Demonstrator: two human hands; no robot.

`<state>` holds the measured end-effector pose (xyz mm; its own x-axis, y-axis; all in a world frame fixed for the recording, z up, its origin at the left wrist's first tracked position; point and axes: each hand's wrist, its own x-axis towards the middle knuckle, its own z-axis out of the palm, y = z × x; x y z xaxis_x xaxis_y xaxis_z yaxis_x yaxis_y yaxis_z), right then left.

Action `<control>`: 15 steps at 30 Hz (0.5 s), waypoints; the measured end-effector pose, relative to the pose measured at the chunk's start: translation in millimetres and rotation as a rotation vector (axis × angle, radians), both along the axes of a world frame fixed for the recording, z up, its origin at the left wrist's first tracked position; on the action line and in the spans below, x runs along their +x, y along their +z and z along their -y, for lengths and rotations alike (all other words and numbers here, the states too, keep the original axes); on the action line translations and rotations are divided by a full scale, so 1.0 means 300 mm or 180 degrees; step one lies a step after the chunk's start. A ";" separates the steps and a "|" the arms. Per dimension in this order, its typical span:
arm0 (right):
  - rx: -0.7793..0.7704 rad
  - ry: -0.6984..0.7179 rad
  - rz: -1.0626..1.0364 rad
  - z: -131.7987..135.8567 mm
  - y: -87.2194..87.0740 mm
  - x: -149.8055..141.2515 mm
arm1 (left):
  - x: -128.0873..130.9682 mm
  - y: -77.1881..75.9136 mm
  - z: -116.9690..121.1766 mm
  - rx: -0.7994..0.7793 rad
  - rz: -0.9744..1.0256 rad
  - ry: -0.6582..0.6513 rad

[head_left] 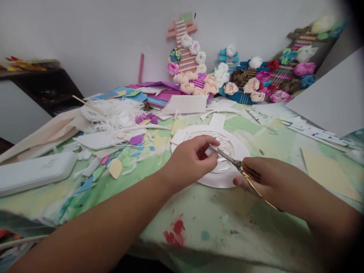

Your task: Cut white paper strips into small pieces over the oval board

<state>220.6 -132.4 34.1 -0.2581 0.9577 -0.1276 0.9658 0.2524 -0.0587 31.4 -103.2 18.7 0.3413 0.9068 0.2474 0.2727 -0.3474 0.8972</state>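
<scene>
Gold-handled scissors (243, 171) are in my right hand (267, 182), their blades pointing left toward the fingertips of the other hand. My left hand (193, 157) is closed in a pinch on a small white piece (209, 151), seemingly a bit of paper, at the scissor tips. Both hands hover over a white round board (243, 146) on the table. White strips (227, 146) form a ring on the board's middle, partly hidden by my left hand. A white rectangular tab (217, 121) sticks out from its far edge.
Paper scraps and a heap of white string (113, 113) lie at the left, near a white case (36, 170). Several decorated guitar shapes with paper flowers (187, 57) lean on the wall. Pens (315, 132) and a cream sheet (330, 172) lie at the right.
</scene>
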 end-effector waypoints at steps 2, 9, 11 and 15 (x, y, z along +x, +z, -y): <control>-0.0121 0.0041 -0.0029 0.003 0.006 0.006 | -0.004 0.003 -0.001 0.0053 -0.0039 -0.0070; -0.0254 0.0015 0.0159 0.012 0.024 0.035 | -0.017 0.036 0.004 0.0568 -0.0656 -0.0302; -0.0268 0.0032 0.0181 0.010 0.026 0.040 | -0.018 0.041 0.006 0.0618 -0.0705 -0.0298; -0.0197 0.0000 0.0277 0.005 0.031 0.039 | -0.018 0.042 0.006 0.0535 -0.0710 -0.0284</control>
<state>232.4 -133.8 43.4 -0.2434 0.9472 -0.2085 0.9680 0.2509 0.0099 26.0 -104.9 31.4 0.4807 0.8234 0.3016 0.4184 -0.5177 0.7463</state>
